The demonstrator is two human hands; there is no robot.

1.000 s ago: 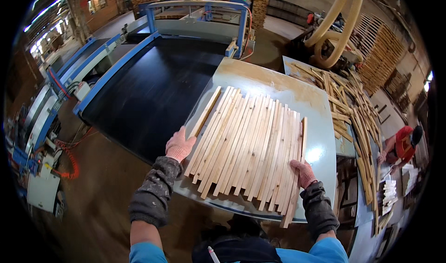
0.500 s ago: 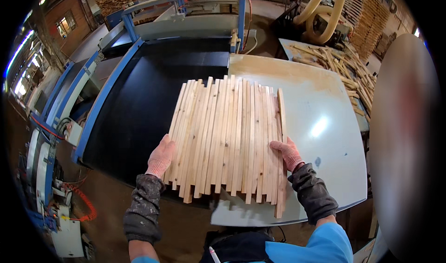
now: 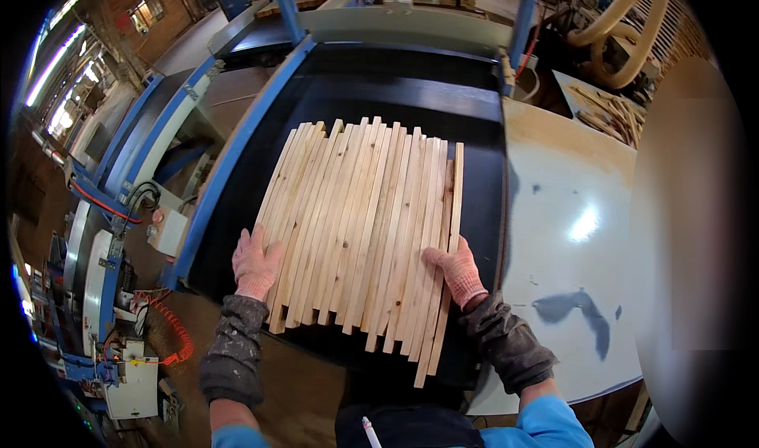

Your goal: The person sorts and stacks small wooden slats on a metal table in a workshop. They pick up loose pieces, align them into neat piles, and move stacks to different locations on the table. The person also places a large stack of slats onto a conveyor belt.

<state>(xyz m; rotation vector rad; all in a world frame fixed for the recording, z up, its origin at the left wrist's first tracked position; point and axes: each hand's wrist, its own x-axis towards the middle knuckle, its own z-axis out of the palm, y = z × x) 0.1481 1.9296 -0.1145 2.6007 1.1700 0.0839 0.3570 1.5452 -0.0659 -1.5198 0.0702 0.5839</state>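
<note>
- Wooden strips (image 3: 356,226) lie side by side in one broad row on the black belt (image 3: 411,92), their ends uneven; the outermost strip on the right slants slightly away from its neighbours.
- Orange coiled hose (image 3: 175,333): left of the belt, beside the near part of the blue-and-white machine (image 3: 99,282).
- Blue rail (image 3: 245,155): along the belt's left edge.
- Left hand (image 3: 255,264): pink-gloved, over the belt's near left part, touching the row's left side; its fingers are nearly straight with the thumb spread, closed around nothing that shows.
- Right hand (image 3: 457,270): pink-gloved, over the belt's near right part; the thumb lies across the row's right side, the other fingers are partly bent beyond the last strip, and I cannot tell whether they grip it.
- Pale desk (image 3: 569,195): just right of the belt, with dark patches on its surface.
- Wood scraps (image 3: 607,114): right of the belt, beyond the desk.
- Tan ducts (image 3: 632,45): beyond the belt's right far corner.
</note>
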